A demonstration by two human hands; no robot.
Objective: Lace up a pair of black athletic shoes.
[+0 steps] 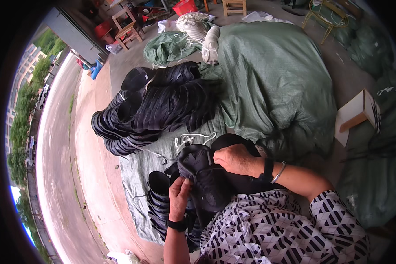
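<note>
A black shoe upper (212, 187) lies over my lap, its padded collar and mesh tongue facing away from me. My left hand (179, 196) pinches at the upper's left edge with thumb and forefinger. On the other side my right hand (235, 159) is closed just above the upper, its fingertips near a thin dark lace; what exactly it grips is hidden. Another dark rounded piece (233, 141) shows behind the right hand. Left of my left hand stands a row of nested black shoe uppers (157, 193).
Ahead, a large heap of stacked black uppers (171, 105) rests on a green woven sheet (134, 176). White cord (185, 140) lies before it. A big green covered bundle (277, 79) rises to the right, near a white-and-wood box (358, 115). A wooden chair (125, 26) stands far left.
</note>
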